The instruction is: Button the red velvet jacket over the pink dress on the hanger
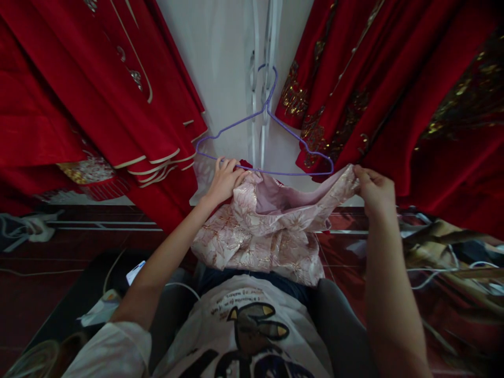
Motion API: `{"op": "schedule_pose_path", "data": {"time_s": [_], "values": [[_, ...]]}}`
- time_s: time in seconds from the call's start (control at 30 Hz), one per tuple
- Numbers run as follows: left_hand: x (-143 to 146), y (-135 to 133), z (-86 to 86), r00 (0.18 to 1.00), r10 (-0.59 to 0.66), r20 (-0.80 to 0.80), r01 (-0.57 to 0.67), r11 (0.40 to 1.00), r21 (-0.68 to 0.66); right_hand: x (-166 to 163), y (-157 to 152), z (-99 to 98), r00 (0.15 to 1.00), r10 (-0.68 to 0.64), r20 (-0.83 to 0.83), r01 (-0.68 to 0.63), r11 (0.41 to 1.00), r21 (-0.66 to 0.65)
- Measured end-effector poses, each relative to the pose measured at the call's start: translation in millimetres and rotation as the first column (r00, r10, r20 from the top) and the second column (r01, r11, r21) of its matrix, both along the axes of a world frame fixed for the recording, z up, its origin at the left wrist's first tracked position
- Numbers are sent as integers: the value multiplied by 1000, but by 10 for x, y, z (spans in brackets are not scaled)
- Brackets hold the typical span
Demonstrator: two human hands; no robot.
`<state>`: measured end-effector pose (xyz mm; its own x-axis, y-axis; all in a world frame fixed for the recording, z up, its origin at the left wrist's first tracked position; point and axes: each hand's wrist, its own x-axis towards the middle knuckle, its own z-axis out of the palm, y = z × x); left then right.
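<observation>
Pink garment sags between both hands under the purple hanger. The left hand clamps one edge at the hanger's bar, and the right hand grips the other. It seems not yet hung.

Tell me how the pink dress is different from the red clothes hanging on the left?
The pink garment is pale with a gold flower pattern; the red clothes are deep red with cream edging. The pink garment is crumpled up, while the red clothes hang in long folds. The left hand and right hand grip the pink garment; nobody touches the red clothes. Both are decorated fabric.
</observation>
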<state>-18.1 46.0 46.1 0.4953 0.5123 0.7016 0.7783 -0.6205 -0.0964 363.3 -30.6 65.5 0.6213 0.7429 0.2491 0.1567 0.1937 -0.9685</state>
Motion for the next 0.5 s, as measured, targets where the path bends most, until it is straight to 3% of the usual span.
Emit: {"op": "schedule_pose_path", "data": {"time_s": [0.17,0.3,0.4,0.5], "values": [[-61,-100,76,1000,-20,-4,20,1000,-1,29,-6,-19,999,5,39,-5,1000,-15],[-72,-144,87,999,-35,21,36,999,-25,-64,4,2,993,26,118,-31,998,47],[-48,-174,78,998,-42,42,44,998,-42,-187,38,164,945,9,327,-35,997,74],[15,-209,54,996,-64,66,69,995,-73,-350,131,432,794,2,608,-38,998,45]]}}
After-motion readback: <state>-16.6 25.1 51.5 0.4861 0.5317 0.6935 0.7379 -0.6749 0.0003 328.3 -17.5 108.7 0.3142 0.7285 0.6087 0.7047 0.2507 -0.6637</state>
